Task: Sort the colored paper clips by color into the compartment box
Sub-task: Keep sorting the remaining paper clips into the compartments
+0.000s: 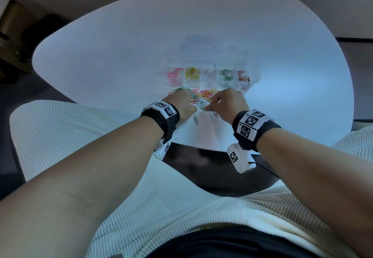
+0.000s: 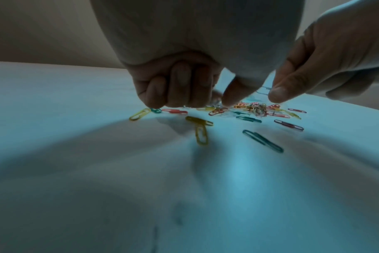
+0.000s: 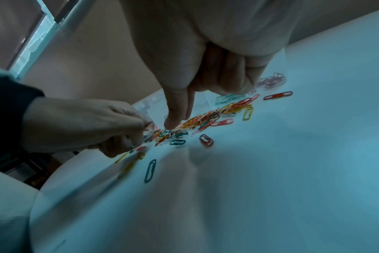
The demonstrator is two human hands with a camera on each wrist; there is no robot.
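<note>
A clear compartment box (image 1: 256,70) stands on the white table (image 1: 101,60); its cells hold pink (image 1: 174,75), yellow (image 1: 192,73), pale, green (image 1: 226,75) and red clips (image 1: 243,76). A mixed pile of paper clips (image 1: 202,96) lies just in front of it. My left hand (image 1: 189,101) sits at the pile's left edge, fingers (image 2: 180,85) curled into the palm. Pale clips (image 3: 128,143) glint between them. My right hand (image 1: 209,108) reaches down at the pile's near edge. Its thumb (image 2: 277,94) and forefinger pinch a pale clip (image 2: 263,89).
Stray clips lie nearer me: a yellow one (image 1: 195,119), a pink one (image 1: 216,114), a green one (image 3: 150,171) and a red one (image 3: 206,140). The table's front edge (image 1: 191,146) is close behind my wrists. Dark furniture stands at the far left.
</note>
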